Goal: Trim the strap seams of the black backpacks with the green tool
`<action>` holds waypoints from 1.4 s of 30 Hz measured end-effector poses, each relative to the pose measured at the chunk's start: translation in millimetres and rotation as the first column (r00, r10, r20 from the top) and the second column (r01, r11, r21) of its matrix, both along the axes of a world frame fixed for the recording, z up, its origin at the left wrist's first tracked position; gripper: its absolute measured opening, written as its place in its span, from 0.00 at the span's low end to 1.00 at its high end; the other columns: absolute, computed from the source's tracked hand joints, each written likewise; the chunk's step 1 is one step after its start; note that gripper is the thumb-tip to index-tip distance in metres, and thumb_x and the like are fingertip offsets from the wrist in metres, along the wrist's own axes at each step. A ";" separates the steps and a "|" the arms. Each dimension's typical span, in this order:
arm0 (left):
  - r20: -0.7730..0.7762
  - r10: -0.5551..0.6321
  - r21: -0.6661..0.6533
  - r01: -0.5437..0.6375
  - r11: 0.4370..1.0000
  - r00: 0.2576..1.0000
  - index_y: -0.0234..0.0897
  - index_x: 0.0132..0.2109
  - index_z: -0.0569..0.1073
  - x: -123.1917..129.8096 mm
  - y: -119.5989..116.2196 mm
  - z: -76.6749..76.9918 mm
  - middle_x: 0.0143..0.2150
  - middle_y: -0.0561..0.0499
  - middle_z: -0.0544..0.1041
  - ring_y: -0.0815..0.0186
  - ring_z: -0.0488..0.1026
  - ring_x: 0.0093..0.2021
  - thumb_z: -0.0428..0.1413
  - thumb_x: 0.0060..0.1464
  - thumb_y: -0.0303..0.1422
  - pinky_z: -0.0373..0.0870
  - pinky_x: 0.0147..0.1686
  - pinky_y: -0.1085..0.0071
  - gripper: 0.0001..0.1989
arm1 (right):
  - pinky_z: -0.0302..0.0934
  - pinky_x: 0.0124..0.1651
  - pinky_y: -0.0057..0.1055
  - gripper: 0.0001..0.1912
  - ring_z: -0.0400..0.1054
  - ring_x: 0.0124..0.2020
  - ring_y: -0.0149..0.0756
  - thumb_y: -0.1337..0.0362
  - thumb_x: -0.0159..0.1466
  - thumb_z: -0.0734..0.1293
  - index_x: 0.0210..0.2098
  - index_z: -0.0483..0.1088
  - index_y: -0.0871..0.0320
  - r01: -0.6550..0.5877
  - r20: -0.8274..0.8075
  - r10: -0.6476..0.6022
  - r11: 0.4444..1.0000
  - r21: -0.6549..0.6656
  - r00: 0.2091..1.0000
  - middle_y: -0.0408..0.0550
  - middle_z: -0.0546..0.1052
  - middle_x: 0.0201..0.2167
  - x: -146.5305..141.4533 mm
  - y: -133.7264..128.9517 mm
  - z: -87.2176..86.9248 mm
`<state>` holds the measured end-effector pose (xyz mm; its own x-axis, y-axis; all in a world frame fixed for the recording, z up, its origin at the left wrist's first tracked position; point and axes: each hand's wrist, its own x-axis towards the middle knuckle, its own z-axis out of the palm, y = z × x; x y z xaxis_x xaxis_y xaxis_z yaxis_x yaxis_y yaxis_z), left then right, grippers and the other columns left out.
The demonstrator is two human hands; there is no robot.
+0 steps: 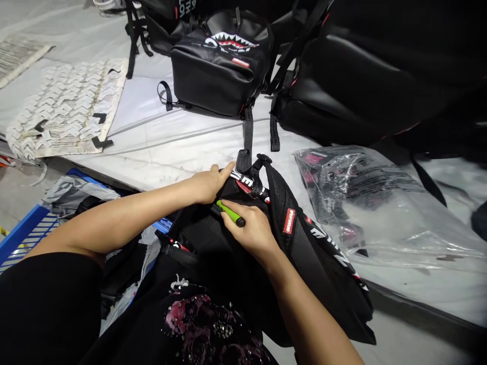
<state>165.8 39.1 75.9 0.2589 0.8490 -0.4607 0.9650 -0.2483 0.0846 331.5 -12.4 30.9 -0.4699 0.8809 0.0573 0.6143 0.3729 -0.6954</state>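
Grey sheeting covers the tabletop [171,147], and black bags crowd its far side. Close to the person, a black backpack [304,253] lies over the near edge, partly on the lap. The left hand [209,183] presses flat on the top of it, fingers closed on the lettered strap [249,185], and the right hand [253,230] is clamped around a green tool [230,214] whose tip points at the fabric just beside the left fingers. The two hands are almost touching.

I think the risk is here: the tip is hidden against the dark cloth, so if the tool slips it may nick the strap or the left fingers. The backpack also hangs over the edge and could slide down if the left hand lets go.

Around them, a shark-mouth bag [220,63] stands well behind, its loose straps reaching toward the work. A clear plastic packet [365,197] lies just to the right, near the backpack. A white patterned sheet [64,109] rests far left, and a blue crate [23,233] sits below the edge.
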 end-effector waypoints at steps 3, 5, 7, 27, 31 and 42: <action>-0.001 -0.009 0.009 0.009 1.000 1.000 0.41 0.72 0.27 -0.1 0.5 -0.2 0.63 0.31 0.60 0.52 0.76 0.48 0.57 0.54 0.27 0.73 0.42 0.64 0.53 | 0.70 0.52 0.37 0.16 0.77 0.46 0.42 0.63 0.64 0.66 0.51 0.76 0.54 -0.040 -0.052 0.036 0.997 -0.070 0.998 0.46 0.80 0.48 0.9 0.7 0.7; 0.003 -0.004 0.008 0.004 1.000 1.000 0.42 0.72 0.27 0.4 0.8 -0.5 0.63 0.31 0.60 0.52 0.77 0.47 0.57 0.54 0.26 0.73 0.41 0.64 0.53 | 0.70 0.52 0.37 0.16 0.77 0.46 0.43 0.63 0.64 0.66 0.51 0.76 0.53 -0.032 -0.042 0.029 0.996 -0.077 0.999 0.45 0.80 0.47 2.1 1.0 -0.1; -0.005 0.003 -0.002 -0.003 1.000 1.000 0.42 0.72 0.27 0.8 1.2 -0.8 0.63 0.31 0.59 0.52 0.77 0.47 0.57 0.54 0.26 0.73 0.41 0.65 0.53 | 0.69 0.53 0.38 0.16 0.77 0.46 0.43 0.63 0.65 0.66 0.51 0.76 0.54 -0.008 -0.053 0.006 0.999 -0.047 0.999 0.46 0.80 0.48 2.7 1.4 -1.3; -0.074 0.000 0.072 0.006 0.997 0.997 0.36 0.72 0.28 -20.0 5.6 -6.9 0.62 0.31 0.61 0.50 0.76 0.52 0.51 0.56 0.35 0.72 0.47 0.62 0.47 | 0.65 0.49 0.29 0.09 0.76 0.44 0.36 0.65 0.60 0.68 0.39 0.79 0.54 -0.011 -0.250 -0.041 0.979 -0.203 0.967 0.42 0.82 0.40 -5.6 7.2 25.1; -0.038 0.004 0.069 -0.002 0.998 0.999 0.40 0.72 0.31 -21.8 5.5 -9.3 0.62 0.34 0.62 0.50 0.74 0.54 0.52 0.57 0.35 0.71 0.48 0.62 0.46 | 0.65 0.54 0.34 0.08 0.74 0.48 0.35 0.69 0.62 0.62 0.37 0.73 0.56 0.168 -0.638 -0.140 0.986 -0.017 0.757 0.45 0.81 0.44 63.9 -39.0 54.3; -0.080 0.029 0.131 -0.018 0.991 0.996 0.37 0.72 0.29 -11.0 1.5 -9.3 0.61 0.32 0.64 0.48 0.75 0.51 0.56 0.54 0.39 0.71 0.45 0.62 0.51 | 0.65 0.48 0.39 0.17 0.73 0.49 0.51 0.60 0.62 0.67 0.46 0.75 0.63 0.859 0.335 -0.829 0.503 0.098 0.447 0.64 0.77 0.48 221.8 -6.7 -30.5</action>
